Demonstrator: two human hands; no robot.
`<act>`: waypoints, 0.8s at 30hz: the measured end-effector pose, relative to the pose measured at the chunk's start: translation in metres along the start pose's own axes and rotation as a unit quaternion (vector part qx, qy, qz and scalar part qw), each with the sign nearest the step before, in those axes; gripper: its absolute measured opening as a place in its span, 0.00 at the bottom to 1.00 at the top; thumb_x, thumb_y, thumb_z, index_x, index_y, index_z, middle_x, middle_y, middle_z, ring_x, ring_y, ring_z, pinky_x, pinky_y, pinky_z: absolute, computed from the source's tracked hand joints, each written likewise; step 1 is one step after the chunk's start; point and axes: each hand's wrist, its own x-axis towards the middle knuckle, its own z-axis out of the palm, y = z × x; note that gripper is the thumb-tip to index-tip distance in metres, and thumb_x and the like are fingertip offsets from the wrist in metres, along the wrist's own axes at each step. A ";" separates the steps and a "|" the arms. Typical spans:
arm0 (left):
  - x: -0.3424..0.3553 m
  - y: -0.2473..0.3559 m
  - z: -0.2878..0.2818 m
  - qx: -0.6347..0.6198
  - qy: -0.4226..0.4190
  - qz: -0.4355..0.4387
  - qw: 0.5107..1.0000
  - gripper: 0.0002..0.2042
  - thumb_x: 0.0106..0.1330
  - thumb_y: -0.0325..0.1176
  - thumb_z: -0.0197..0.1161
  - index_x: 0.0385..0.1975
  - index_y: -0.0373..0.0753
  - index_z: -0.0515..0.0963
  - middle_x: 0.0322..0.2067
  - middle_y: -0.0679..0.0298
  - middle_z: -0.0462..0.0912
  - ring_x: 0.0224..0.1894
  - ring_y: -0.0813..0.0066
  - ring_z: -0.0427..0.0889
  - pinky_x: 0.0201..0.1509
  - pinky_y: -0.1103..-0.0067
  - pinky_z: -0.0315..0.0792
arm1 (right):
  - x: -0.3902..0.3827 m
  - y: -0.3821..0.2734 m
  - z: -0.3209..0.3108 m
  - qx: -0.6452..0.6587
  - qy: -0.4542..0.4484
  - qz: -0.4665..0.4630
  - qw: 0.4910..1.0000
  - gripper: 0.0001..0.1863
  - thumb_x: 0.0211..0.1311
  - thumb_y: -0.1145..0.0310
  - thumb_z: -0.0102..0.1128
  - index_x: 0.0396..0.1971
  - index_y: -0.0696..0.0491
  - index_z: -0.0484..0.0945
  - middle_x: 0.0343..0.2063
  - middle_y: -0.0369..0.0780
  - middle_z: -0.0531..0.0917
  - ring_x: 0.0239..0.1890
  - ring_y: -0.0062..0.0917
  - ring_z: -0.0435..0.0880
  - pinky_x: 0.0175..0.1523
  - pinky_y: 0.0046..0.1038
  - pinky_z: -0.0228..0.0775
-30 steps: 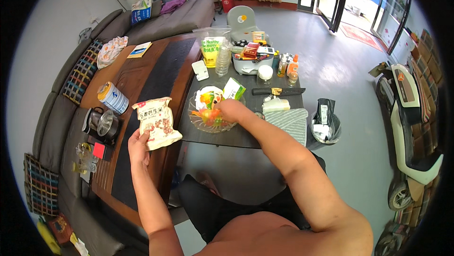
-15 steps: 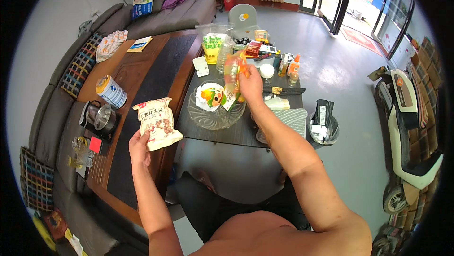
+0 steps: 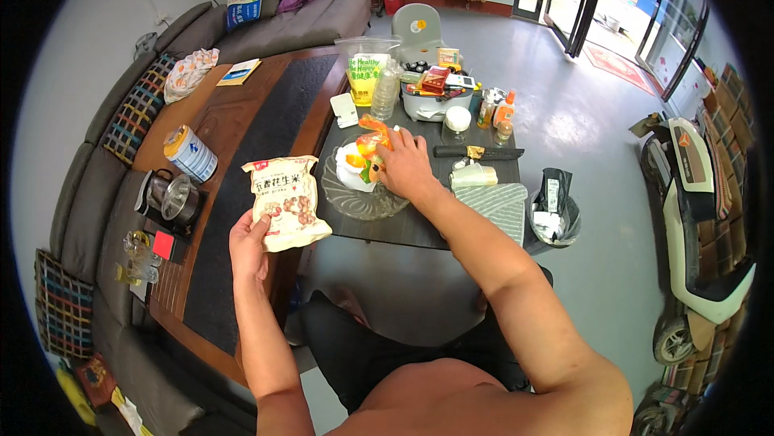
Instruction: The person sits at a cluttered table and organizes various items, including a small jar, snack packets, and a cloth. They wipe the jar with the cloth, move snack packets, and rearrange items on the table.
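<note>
Nearest, the fingers of the left hand (image 3: 248, 247) grip the lower left corner of a cream plastic bag printed with reddish nuts (image 3: 286, 202), thumb across its front; the bag stands up out of them, left of the dark grey counter (image 3: 425, 229). On that counter is a clear ribbed glass bowl (image 3: 363, 208). The right hand (image 3: 409, 167) reaches over the bowl, its bent fingers against a shiny orange plastic packet (image 3: 373, 124) that shows left of and beyond them; whether they pinch it, I cannot tell. Right of the bowl lies a green-and-white striped cloth (image 3: 493, 209), with a long black knife-like object (image 3: 496, 153) beyond. Farther back stand a clear ridged plastic bottle (image 3: 386, 91) and a yellow-green pouch (image 3: 364, 81).
</note>
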 end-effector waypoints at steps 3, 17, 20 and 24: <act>0.002 -0.003 0.005 -0.004 -0.014 -0.007 1.000 0.13 0.73 0.22 0.59 0.55 0.26 0.77 0.47 0.53 0.87 0.46 0.69 0.88 0.53 0.73 0.82 | -0.007 0.007 -0.005 0.039 0.023 -0.029 0.999 0.26 0.57 0.58 0.69 0.56 0.50 0.81 0.66 0.48 0.72 0.70 0.45 0.66 0.73 0.60 0.52; 0.066 0.062 0.111 0.478 -0.316 0.169 0.802 0.15 0.69 0.24 0.63 0.55 0.31 0.81 0.42 0.57 0.89 0.42 0.74 0.86 0.51 0.75 0.77 | -0.107 -0.012 -0.047 0.263 0.139 -0.036 0.954 0.17 0.55 0.75 0.68 0.46 0.59 0.81 0.54 0.47 0.80 0.58 0.46 0.79 0.59 0.41 0.75; 0.088 0.049 0.143 0.559 -0.364 0.183 0.723 0.15 0.65 0.24 0.65 0.52 0.35 0.83 0.40 0.50 0.89 0.41 0.61 0.88 0.49 0.70 0.78 | -0.121 -0.024 -0.052 0.286 0.088 -0.057 0.953 0.18 0.53 0.76 0.67 0.46 0.60 0.82 0.54 0.49 0.81 0.57 0.45 0.79 0.62 0.43 0.73; 0.114 0.023 0.158 0.620 -0.318 0.193 0.691 0.16 0.64 0.26 0.65 0.51 0.38 0.85 0.42 0.48 0.87 0.46 0.51 0.87 0.53 0.65 0.78 | -0.127 -0.020 -0.048 0.236 0.000 -0.104 0.966 0.26 0.52 0.73 0.70 0.54 0.57 0.80 0.59 0.47 0.78 0.65 0.44 0.74 0.66 0.43 0.69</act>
